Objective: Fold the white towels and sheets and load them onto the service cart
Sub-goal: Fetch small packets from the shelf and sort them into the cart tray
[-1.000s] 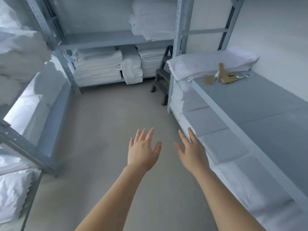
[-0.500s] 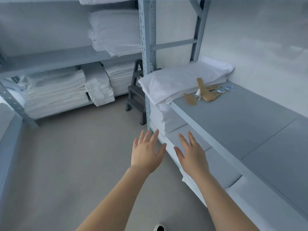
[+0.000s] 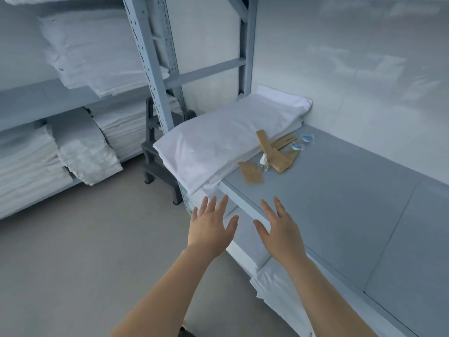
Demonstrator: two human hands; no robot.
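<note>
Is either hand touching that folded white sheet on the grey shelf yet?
Apart. The head view shows the left hand and right hand open, short of the folded white sheet, with shelf edge visible between.

white folded sheets (image 3: 226, 142), grey shelf (image 3: 340, 203), brown paper packets (image 3: 269, 154), beige floor (image 3: 73, 263)

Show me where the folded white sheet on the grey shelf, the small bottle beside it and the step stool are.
folded white sheet (image 3: 226, 139), head view, middle of its top face.
small bottle (image 3: 263, 162), head view, on its white cap and neck.
step stool (image 3: 155, 156), head view, on its grey lower step.
</note>
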